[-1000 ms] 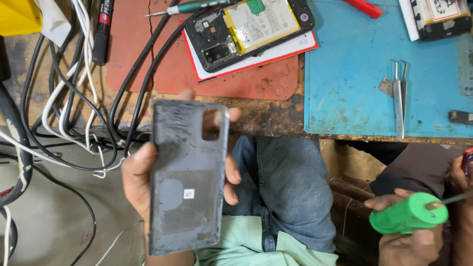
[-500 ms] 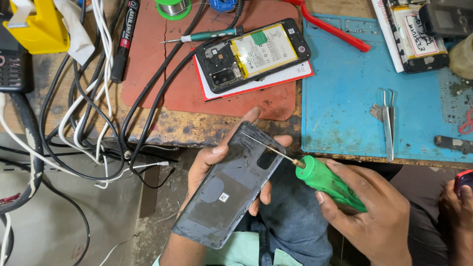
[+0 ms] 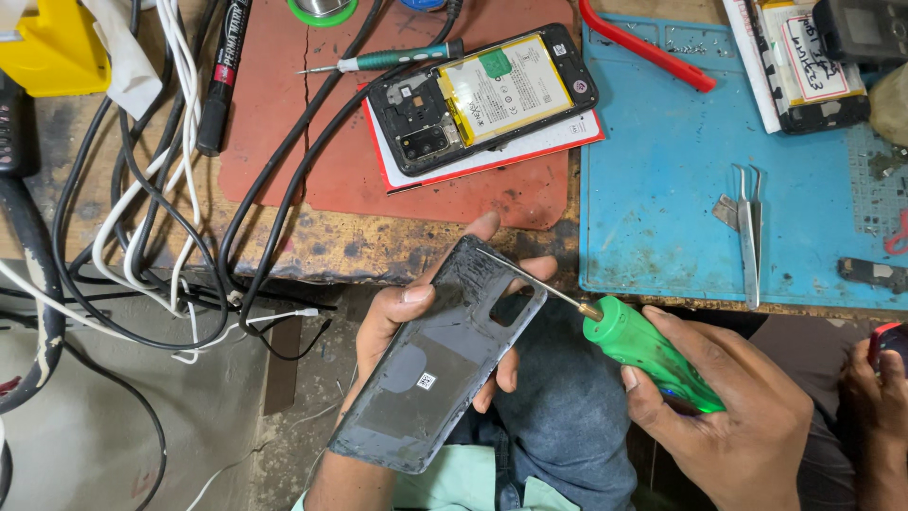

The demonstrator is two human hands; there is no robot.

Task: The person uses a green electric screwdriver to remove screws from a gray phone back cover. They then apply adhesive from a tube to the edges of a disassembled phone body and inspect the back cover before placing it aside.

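Back cover held over the lap, screwdriver tip on its upper edge.

I see my left hand (image 3: 416, 322) clasping the grey back cover (image 3: 437, 355), inner face up, while my right hand (image 3: 728, 416) closes around the green-handled screwdriver (image 3: 643, 348), whose tip seems to touch the cover's top edge. Both sit just off the bench edge (image 3: 378, 255); the opened phone (image 3: 482, 95) and tweezers (image 3: 749, 237) lie well apart above.

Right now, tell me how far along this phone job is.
Done: the grey plastic back cover is off, and the opened black phone with its yellow battery lies bare on the red mat. In hand: the left hand holds the cover while the right hand sets the green-handled screwdriver against its edge. Left: the phone remains open.
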